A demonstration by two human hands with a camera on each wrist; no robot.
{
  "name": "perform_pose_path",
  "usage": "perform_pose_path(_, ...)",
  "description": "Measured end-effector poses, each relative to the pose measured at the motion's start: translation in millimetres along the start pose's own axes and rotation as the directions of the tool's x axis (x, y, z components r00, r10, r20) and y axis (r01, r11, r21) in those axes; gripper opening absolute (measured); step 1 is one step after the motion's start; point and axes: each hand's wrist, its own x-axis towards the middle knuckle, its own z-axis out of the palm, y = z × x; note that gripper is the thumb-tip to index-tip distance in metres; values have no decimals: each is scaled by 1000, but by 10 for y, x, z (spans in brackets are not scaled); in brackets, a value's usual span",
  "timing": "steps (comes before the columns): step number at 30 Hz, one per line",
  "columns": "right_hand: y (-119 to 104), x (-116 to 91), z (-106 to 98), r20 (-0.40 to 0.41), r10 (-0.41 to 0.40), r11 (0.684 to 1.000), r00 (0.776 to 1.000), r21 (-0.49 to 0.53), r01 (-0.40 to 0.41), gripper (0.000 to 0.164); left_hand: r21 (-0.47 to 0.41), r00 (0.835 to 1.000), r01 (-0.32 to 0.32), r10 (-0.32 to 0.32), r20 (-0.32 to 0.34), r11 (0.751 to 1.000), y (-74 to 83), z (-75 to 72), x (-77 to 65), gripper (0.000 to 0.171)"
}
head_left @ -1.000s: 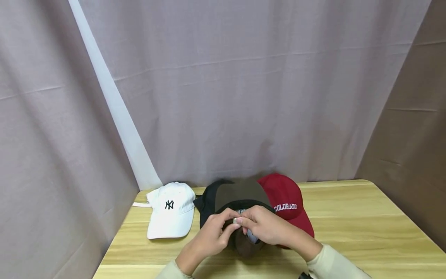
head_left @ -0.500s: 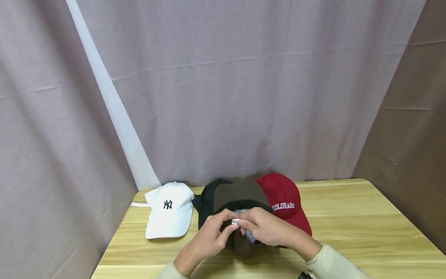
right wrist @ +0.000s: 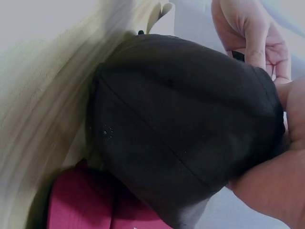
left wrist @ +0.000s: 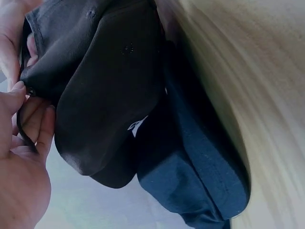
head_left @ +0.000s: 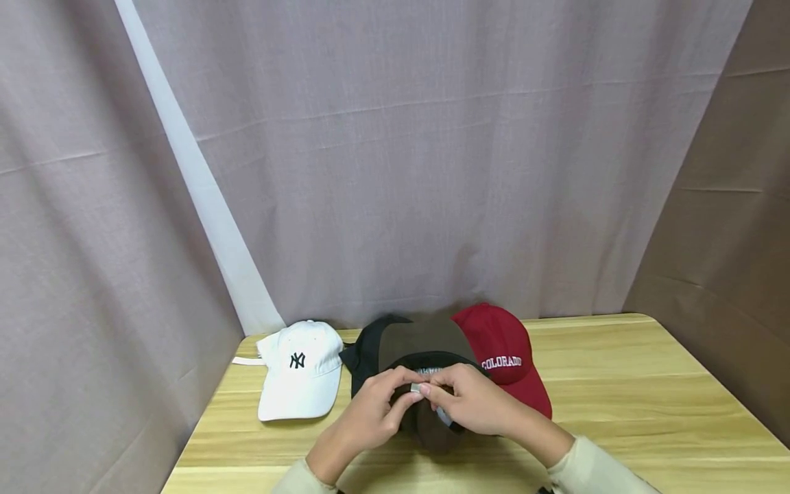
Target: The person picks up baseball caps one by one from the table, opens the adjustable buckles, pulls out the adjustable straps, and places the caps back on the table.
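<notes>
A dark brown cap [head_left: 426, 339] stands tilted at the front middle of the table, its inside towards me. My left hand [head_left: 370, 415] pinches its thin dark strap at the back opening between thumb and forefinger. From the other side my right hand [head_left: 478, 405] pinches the strap end beside a small silvery buckle [head_left: 415, 388]. The fingertips of both hands nearly meet there. In the left wrist view the strap [left wrist: 23, 126] loops down along the left fingers. The right wrist view shows the crown [right wrist: 167, 114], which hides part of the right fingers.
Behind the brown cap, a black or navy cap [head_left: 365, 353] is partly covered on the left. A red COLORADO cap [head_left: 503, 343] lies right of it. Further left lies a white NY cap [head_left: 302, 387] on the wooden table [head_left: 617, 398]. Grey curtains [head_left: 395, 171] hang behind.
Both hands keep their places at the strap with only small finger movements. The silvery buckle has turned slightly between the fingertips. The head view has shifted a little.
</notes>
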Motion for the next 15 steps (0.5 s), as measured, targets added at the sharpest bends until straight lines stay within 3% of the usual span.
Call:
perform_pose_path(3, -6, -1, -4, -34, -18, 1000, 999, -21, 17, 42, 49, 1000, -29, 29, -8, 998, 23, -8, 27, 20)
perform_pose_path(6, -16, 1, -14, -25, -3, 1000, 1000, -7, 3, 43, 116, 995, -88, 92, -30, 989, 42, 6, 59, 19)
perform_pose_path(8, -13, -3, -25, -14, 11, 1000, 1000, 15, -11, 44, 127, 994, -96, 101, -31, 987, 58, 17, 77, 19)
perform_pose_path(15, -17, -7, -46, -11, 24, 996, 1000, 91, -23, 46, 67, 1000, -27, 27, 1, 997, 101, 22, 84, 17)
